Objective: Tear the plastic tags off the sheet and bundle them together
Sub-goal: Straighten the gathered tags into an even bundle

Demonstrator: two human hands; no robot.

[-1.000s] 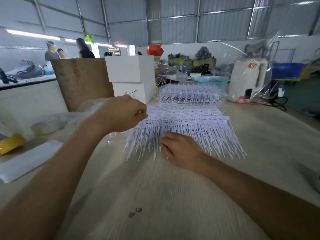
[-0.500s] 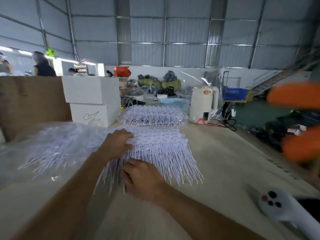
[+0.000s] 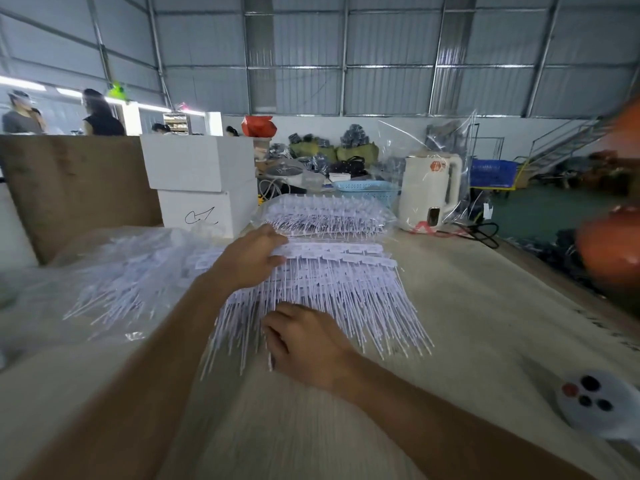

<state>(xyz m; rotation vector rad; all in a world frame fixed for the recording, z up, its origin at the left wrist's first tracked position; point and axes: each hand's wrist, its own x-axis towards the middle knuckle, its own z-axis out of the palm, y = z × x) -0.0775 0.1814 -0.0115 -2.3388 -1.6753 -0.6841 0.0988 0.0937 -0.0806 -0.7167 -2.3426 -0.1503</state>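
A stack of white plastic tag sheets (image 3: 346, 292) lies on the table (image 3: 485, 306), with the tag heads at the far side and the thin tails fanned toward me. My left hand (image 3: 247, 261) is at the sheet's far left corner and pinches the row of tag heads between thumb and fingers. My right hand (image 3: 308, 341) rests on the tails at the near left and presses them down with bent fingers. Loose tags in a clear plastic bag (image 3: 131, 278) lie to the left.
Another bagged stack of tag sheets (image 3: 325, 216) sits behind. Two white boxes (image 3: 197, 168) and a brown board (image 3: 69, 188) stand at the back left, a white kettle (image 3: 429, 188) and a blue basket (image 3: 367, 190) at the back. A white button device (image 3: 588, 400) lies near right.
My left hand has come down from a raised pinch onto the far left corner of the sheet. My right hand has stayed on the tails. The view has swung right.
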